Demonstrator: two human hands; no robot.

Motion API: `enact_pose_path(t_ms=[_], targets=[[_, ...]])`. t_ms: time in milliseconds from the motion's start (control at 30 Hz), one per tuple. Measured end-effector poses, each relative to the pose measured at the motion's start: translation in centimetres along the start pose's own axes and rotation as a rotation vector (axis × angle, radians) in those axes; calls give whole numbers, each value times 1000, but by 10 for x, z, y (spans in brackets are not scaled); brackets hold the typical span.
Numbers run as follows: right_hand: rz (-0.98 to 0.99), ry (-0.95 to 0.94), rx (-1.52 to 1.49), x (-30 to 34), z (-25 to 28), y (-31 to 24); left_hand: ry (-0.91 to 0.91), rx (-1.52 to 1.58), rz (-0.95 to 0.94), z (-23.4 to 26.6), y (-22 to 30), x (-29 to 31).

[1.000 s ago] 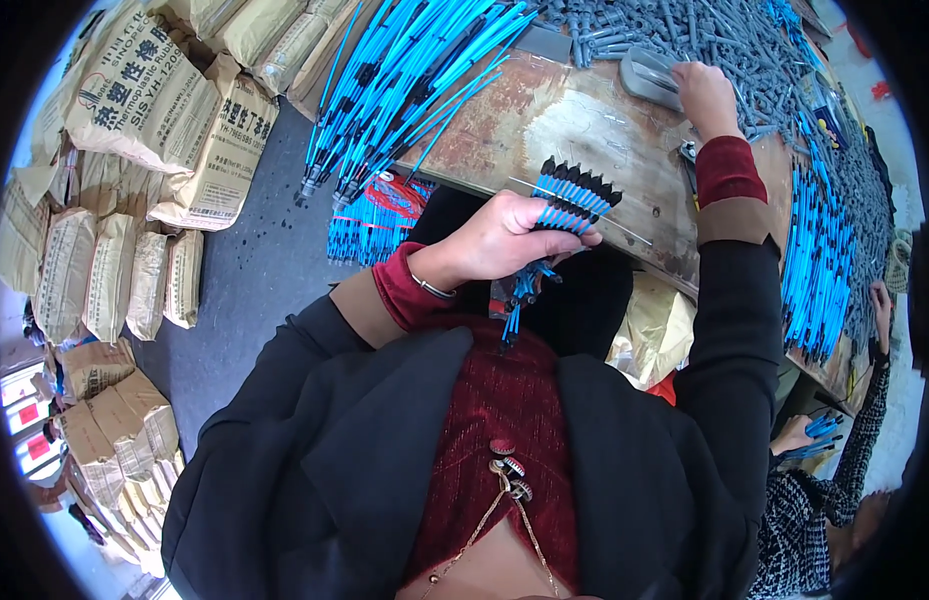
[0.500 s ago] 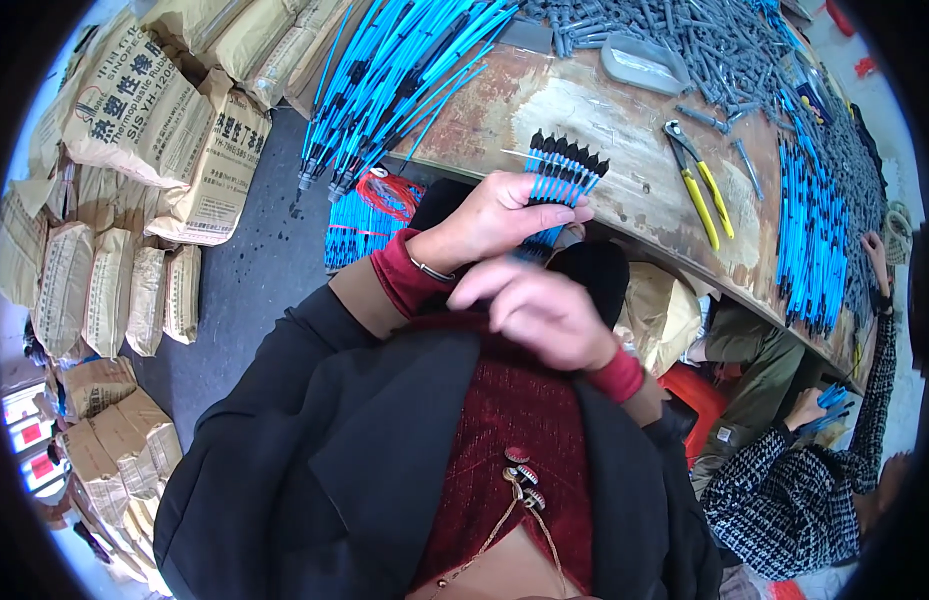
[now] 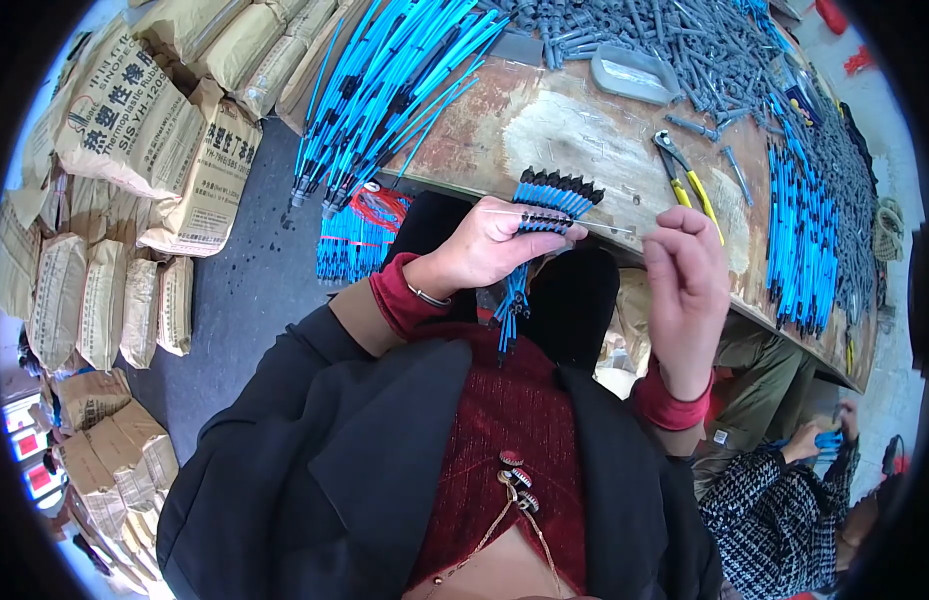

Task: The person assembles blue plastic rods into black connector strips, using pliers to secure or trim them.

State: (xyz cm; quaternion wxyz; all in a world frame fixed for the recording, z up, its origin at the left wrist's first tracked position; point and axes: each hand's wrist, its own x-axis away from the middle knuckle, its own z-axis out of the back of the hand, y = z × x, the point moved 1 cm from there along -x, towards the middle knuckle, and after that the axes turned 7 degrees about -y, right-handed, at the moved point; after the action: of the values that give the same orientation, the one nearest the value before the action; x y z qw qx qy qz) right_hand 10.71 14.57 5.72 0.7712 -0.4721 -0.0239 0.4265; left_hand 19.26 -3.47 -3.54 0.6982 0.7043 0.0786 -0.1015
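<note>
My left hand is closed round a flat row of blue tubes with black fittings. Their black ends stand above the fingers, and the lower blue ends hang beneath the hand. A thin pale strip crosses the row and sticks out to the right. At the strip's far end, my right hand has its thumb and forefinger drawn together in a pinch, the other fingers curled. The tubes under my left palm are hidden.
On the wooden table lie yellow-handled pliers, a clear tray, heaped grey fittings and blue tube bundles. More blue tubes are at the left. Paper sacks stack beyond; a co-worker sits at right.
My right hand has swung from in front of my chest out to the right, to the strip's end. The tube row in my left hand has tilted and dropped slightly.
</note>
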Motion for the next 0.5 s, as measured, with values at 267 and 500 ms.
enact_pose_path(t_ms=[267, 500], targets=[[109, 1, 162, -4, -10, 5, 15, 10, 18, 3, 4, -4], [118, 11, 176, -7, -11, 7, 8, -25, 45, 3, 2, -5]])
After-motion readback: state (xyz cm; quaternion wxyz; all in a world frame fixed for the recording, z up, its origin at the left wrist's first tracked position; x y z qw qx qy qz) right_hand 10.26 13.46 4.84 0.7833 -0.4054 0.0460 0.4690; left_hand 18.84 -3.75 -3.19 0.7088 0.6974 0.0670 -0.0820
